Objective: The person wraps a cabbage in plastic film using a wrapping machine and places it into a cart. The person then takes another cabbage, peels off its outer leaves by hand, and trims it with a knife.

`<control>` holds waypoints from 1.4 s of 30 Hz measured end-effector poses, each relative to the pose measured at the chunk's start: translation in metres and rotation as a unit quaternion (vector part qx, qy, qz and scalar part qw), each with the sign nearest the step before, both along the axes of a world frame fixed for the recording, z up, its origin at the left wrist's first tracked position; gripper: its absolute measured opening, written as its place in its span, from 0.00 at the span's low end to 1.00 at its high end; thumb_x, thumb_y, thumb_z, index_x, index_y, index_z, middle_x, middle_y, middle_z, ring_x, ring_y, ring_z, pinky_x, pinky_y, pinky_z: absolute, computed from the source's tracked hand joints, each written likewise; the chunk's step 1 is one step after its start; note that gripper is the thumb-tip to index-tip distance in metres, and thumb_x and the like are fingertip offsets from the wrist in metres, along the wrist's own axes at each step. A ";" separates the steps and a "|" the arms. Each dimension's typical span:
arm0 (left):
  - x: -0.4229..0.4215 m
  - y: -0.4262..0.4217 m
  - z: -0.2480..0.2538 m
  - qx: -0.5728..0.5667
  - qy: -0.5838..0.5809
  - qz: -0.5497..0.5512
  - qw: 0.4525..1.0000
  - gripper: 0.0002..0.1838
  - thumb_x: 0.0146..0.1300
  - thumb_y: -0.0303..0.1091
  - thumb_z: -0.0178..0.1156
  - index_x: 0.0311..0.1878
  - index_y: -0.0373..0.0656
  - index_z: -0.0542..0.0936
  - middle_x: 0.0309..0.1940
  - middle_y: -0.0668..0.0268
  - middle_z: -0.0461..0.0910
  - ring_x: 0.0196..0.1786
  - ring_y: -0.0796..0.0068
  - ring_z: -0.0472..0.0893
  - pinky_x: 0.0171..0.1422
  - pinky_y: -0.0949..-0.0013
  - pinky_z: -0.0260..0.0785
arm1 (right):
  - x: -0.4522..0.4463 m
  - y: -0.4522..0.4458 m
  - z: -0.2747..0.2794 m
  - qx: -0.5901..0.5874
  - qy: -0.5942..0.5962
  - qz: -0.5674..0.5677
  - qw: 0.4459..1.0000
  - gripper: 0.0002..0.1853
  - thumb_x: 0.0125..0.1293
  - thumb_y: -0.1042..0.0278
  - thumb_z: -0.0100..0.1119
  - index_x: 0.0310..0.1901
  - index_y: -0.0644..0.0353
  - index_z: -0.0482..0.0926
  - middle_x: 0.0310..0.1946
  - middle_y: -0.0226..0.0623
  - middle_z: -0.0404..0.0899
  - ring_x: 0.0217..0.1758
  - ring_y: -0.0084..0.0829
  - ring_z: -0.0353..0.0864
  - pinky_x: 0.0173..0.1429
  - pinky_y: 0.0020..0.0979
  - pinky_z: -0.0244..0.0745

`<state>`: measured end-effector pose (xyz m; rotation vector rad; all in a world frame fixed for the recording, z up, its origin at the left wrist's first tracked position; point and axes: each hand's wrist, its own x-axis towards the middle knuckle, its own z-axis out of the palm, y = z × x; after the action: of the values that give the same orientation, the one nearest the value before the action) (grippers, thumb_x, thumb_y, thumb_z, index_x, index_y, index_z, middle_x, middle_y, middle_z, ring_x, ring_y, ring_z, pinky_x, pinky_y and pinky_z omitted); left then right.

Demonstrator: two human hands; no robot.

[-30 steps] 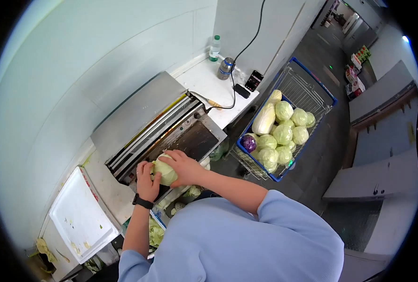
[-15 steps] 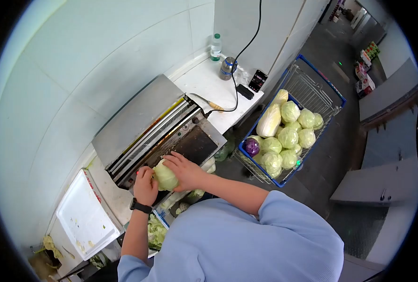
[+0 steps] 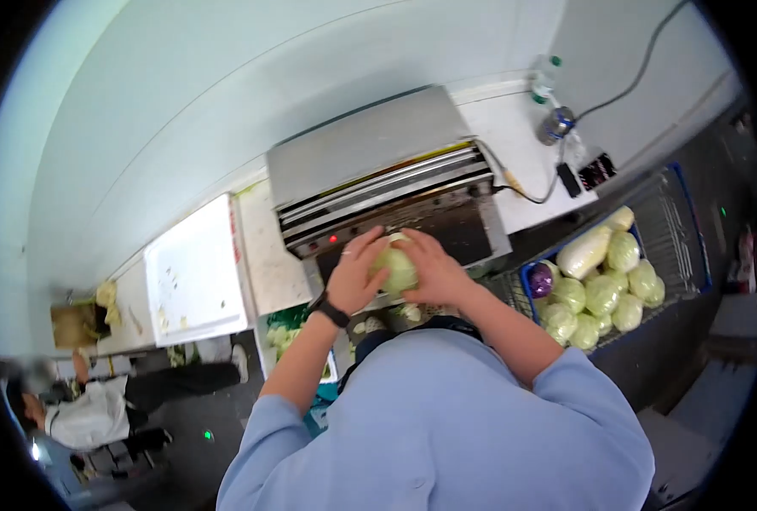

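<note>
A pale green cabbage point(image 3: 399, 272) is held between my two hands, in front of the metal film wrapping machine point(image 3: 368, 132). My left hand point(image 3: 355, 274), with a dark watch at the wrist, is closed around the cabbage's left side. Against its right and upper side, my right hand point(image 3: 434, 266) curves with the fingers bent. The palms hide part of the cabbage. Behind my hands lie the machine's dark front plate point(image 3: 455, 230) and its long metal rollers; a small red light glows on its front.
At right stands a cart point(image 3: 681, 221) with several wrapped cabbages point(image 3: 602, 294) and a purple one point(image 3: 541, 279). A knife point(image 3: 511, 180), a phone point(image 3: 598, 171), a metal cup point(image 3: 555, 125) and a bottle point(image 3: 544, 79) lie or stand on the counter. Left: a white tray point(image 3: 195, 289); beyond, another person point(image 3: 89, 413).
My view has swung left, so the machine and cart sit further right and another person shows at lower left. Both hands still hold the cabbage, with the left hand's fingers now further around it.
</note>
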<state>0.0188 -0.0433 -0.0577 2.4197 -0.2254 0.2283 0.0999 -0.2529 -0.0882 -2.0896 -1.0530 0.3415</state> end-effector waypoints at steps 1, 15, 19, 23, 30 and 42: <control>0.001 0.005 -0.011 -0.007 0.023 -0.004 1.000 0.28 0.67 0.34 0.62 0.70 0.41 0.73 0.71 0.52 0.71 0.72 0.47 0.69 0.77 0.53 0.62 | 0.000 0.002 0.005 -0.012 0.011 -0.003 1.000 0.50 0.43 0.58 0.76 0.72 0.50 0.65 0.75 0.48 0.59 0.78 0.56 0.59 0.76 0.50 0.66; 0.009 0.015 -0.049 -0.119 0.021 0.106 0.987 0.15 0.66 0.24 0.55 0.56 0.39 0.78 0.53 0.53 0.77 0.54 0.47 0.79 0.59 0.56 0.73 | 0.004 -0.002 0.004 -0.007 0.027 0.003 1.000 0.51 0.41 0.56 0.81 0.71 0.47 0.66 0.76 0.45 0.59 0.78 0.53 0.61 0.77 0.48 0.67; 0.006 0.016 -0.041 -0.129 0.072 0.116 0.982 0.13 0.65 0.24 0.56 0.51 0.39 0.81 0.53 0.54 0.77 0.53 0.49 0.80 0.58 0.57 0.73 | 0.006 0.001 0.002 -0.005 0.026 0.006 1.000 0.51 0.41 0.55 0.83 0.71 0.47 0.67 0.76 0.45 0.60 0.78 0.53 0.61 0.77 0.48 0.67; 0.004 0.010 -0.051 -0.169 0.111 0.156 0.967 0.11 0.66 0.26 0.58 0.50 0.39 0.81 0.51 0.54 0.79 0.53 0.51 0.81 0.58 0.58 0.73 | 0.007 -0.004 -0.004 0.007 0.023 0.012 1.000 0.51 0.41 0.56 0.83 0.70 0.48 0.68 0.76 0.45 0.60 0.78 0.52 0.62 0.77 0.47 0.66; 0.004 0.019 -0.056 -0.198 0.132 0.118 0.964 0.12 0.64 0.29 0.61 0.50 0.39 0.78 0.47 0.54 0.79 0.53 0.52 0.80 0.60 0.60 0.71 | 0.001 -0.010 0.000 0.034 0.018 0.015 0.999 0.51 0.40 0.59 0.83 0.69 0.50 0.69 0.76 0.41 0.61 0.78 0.50 0.62 0.78 0.47 0.66; 0.009 0.024 -0.054 -0.120 0.147 0.128 0.973 0.13 0.60 0.23 0.58 0.48 0.42 0.84 0.50 0.55 0.80 0.53 0.53 0.81 0.59 0.56 0.74 | 0.000 -0.013 -0.006 0.044 0.000 0.016 0.999 0.51 0.41 0.61 0.83 0.70 0.48 0.68 0.76 0.40 0.60 0.78 0.49 0.61 0.78 0.46 0.66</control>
<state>0.0282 -0.0197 -0.1121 2.2004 0.2378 0.0083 0.0997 -0.2656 -0.0937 -1.9972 -1.0836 0.3060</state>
